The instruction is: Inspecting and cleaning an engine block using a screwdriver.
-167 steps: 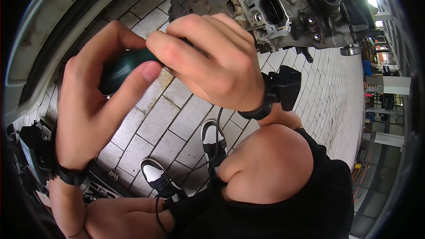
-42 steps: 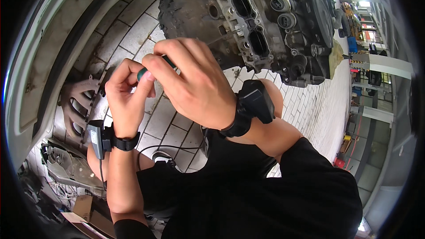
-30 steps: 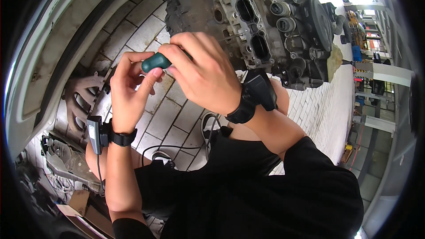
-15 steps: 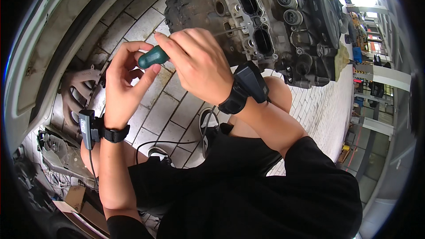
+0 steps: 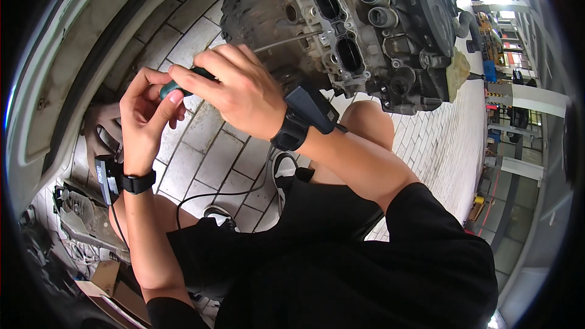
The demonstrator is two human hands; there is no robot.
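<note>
A green tool handle [image 5: 171, 89] is between my two hands at the upper middle left, with a long thin metal shaft [image 5: 286, 41] that reaches right to the engine's port face. My left hand [image 5: 144, 111] is closed round the rounded end, thumb and index finger on it. My right hand [image 5: 234, 94] is closed over the handle, hiding much of it. The dark, grimy engine [image 5: 403, 36] fills the upper middle right, with a pale metal flange [image 5: 334, 23] and oval openings. The shaft's tip lies at that flange; whether it sits inside a hole I cannot tell.
A pale car body panel [image 5: 56, 61] curves along the left. A rusty manifold [image 5: 99, 129], plastic parts [image 5: 83, 222] and cardboard [image 5: 105, 274] lie at left. My shoes [image 5: 283, 164] are on the tiled floor [image 5: 213, 164] with a cable nearby. Shelving [image 5: 487, 42] lines the far right.
In the last half second both hands and the green handle have shifted left, and more of the shaft now shows. The earliest view had the hands much larger, with the left hand wrapped round the handle.
</note>
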